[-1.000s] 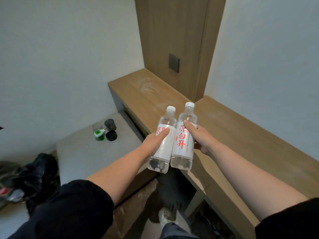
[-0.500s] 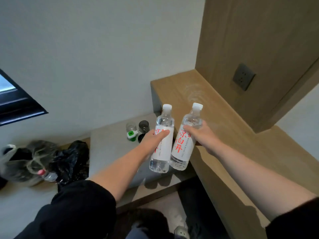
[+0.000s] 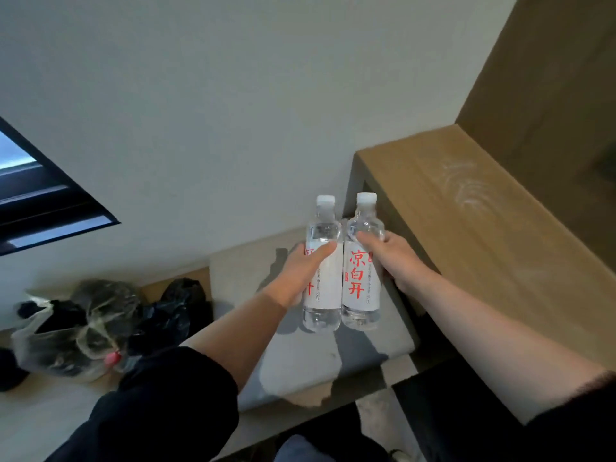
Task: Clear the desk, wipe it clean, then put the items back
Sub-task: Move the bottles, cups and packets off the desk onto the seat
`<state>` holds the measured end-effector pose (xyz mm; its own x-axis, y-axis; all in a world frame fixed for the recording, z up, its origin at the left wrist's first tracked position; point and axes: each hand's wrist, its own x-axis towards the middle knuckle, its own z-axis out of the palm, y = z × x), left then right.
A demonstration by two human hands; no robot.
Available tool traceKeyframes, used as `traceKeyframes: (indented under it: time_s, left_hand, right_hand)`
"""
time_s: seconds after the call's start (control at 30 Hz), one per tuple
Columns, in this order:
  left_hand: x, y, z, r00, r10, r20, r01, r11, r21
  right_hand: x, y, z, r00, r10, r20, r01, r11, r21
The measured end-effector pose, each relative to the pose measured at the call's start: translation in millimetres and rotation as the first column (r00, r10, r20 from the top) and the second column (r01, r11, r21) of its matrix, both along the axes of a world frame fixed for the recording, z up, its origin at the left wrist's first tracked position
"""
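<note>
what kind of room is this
Probably a hotel or guest room: a built-in wooden desk along a plain wall, a low grey bench beside it, and matching water bottles, the left bottle in the left hand, the right bottle in the right hand.

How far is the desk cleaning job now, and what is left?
Done, it seems: the visible part of the wooden desk is bare and shows pale swirl marks, perhaps from wiping. In hand: the left hand grips one water bottle, the right hand grips the second bottle, both upright over the grey bench. Left: both bottles must end up on the desk.
</note>
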<state>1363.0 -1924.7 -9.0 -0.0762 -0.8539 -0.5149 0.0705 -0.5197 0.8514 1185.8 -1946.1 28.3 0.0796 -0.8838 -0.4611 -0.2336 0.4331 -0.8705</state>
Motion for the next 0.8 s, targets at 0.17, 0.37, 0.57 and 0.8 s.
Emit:
traceKeyframes:
  time_s: [0.17, 0.37, 0.57, 0.8]
  left_hand:
    - [90.2, -32.1, -29.5, 0.975, 0.104, 0.194, -0.097, 0.994, -0.045]
    - [177.8, -66.3, -86.8, 0.900, 0.188, 0.393, -0.158, 0.982, -0.108]
    - [215.1, -92.8, -149.8, 0.872, 0.180, 0.454, -0.179, 0.983, -0.047]
    - [212.2, -129.9, -199.0, 0.873, 0.094, 0.479, -0.074, 0.995, -0.060]
  right_hand:
    - [80.2, -33.5, -30.8, 0.994, 0.002, -0.105, -0.015, 0.992, -0.127]
    - [153.3, -68.4, -100.0, 0.979, 0.030, -0.199, -0.042, 0.998, -0.055]
    - [199.3, -90.9, -160.8, 0.946, 0.000, -0.325, -0.003, 1.000, -0.009]
    - [229.7, -117.1, -200.9, 0.915, -0.039, -0.401, 0.014, 0.998, -0.066]
